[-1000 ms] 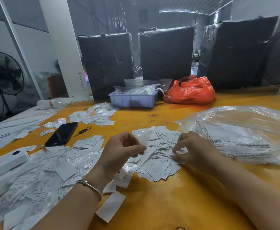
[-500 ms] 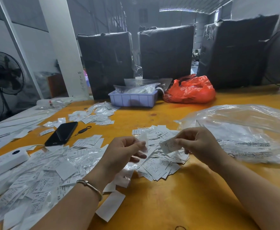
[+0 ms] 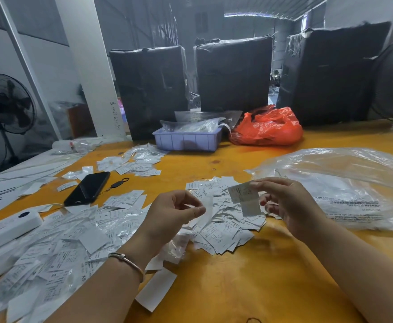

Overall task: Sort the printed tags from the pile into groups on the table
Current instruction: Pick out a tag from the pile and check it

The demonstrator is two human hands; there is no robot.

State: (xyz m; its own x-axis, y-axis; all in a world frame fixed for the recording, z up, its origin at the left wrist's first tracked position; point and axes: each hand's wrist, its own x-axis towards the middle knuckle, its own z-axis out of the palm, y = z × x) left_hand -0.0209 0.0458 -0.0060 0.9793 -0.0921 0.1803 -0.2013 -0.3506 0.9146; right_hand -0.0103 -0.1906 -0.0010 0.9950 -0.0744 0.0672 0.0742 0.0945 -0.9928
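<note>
A heap of small white printed tags (image 3: 223, 227) lies at the middle of the orange table (image 3: 249, 271). My right hand (image 3: 291, 206) is lifted above the heap and pinches a printed tag (image 3: 243, 193), with a second tag hanging just under it. My left hand (image 3: 172, 213) hovers to the left of the heap and pinches a blank-looking white tag (image 3: 206, 206) between thumb and forefinger. A much larger spread of tags (image 3: 51, 248) covers the table's left side. A smaller group of tags (image 3: 135, 162) lies farther back.
A black phone (image 3: 87, 188) and a white device (image 3: 6, 227) lie at the left. A large clear plastic bag (image 3: 344, 190) fills the right. A lilac tray (image 3: 188, 139) and an orange bag (image 3: 267, 128) stand at the back, before black wrapped bales (image 3: 232, 73).
My right hand has risen from the heap with a printed tag and turned it toward me. My left hand has shifted slightly, still holding its tag.
</note>
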